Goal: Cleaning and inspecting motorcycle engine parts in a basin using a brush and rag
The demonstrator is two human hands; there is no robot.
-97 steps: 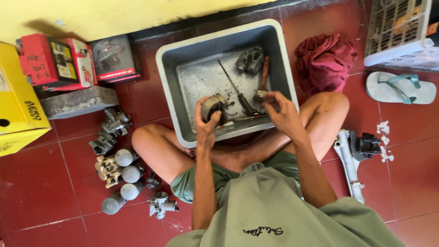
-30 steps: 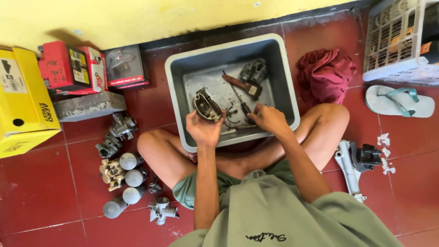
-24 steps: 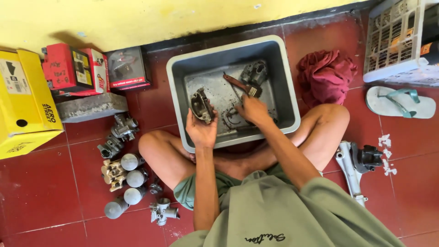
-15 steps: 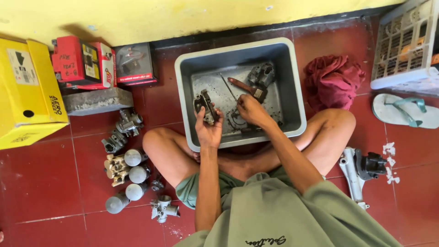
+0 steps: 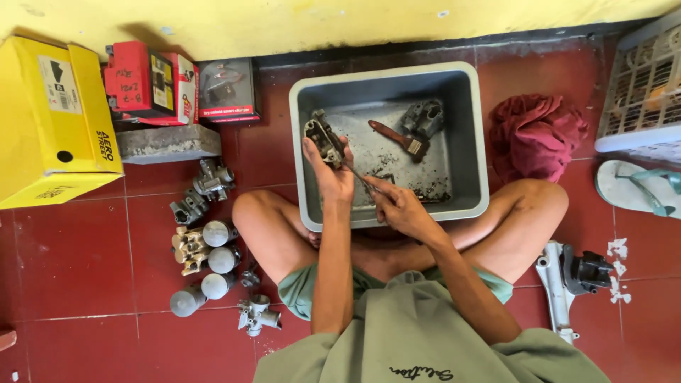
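Note:
I sit cross-legged on a red tile floor in front of a grey plastic tub [image 5: 468,142]. My left hand [image 5: 330,174] holds a grimy metal carburetor body [image 5: 323,137] up over the tub's left side. My right hand [image 5: 397,206] grips a thin metal tool [image 5: 358,178] whose tip points up toward that part. A paintbrush with a red-brown handle [image 5: 397,137] and another dark metal part [image 5: 423,118] lie on the tub's dirty bottom.
Several carburetor parts and round metal caps [image 5: 206,248] lie on the floor at my left. A yellow box [image 5: 50,120], red boxes [image 5: 152,85] and a concrete block [image 5: 167,142] stand by the wall. On the right lie a red rag [image 5: 535,135], a sandal [image 5: 638,188], a crate [image 5: 642,92] and a metal bracket [image 5: 567,284].
My left hand has lifted the carburetor body toward the tub's left rim. My right hand has drawn back from the brush area to the near edge, now holding the thin tool against the part.

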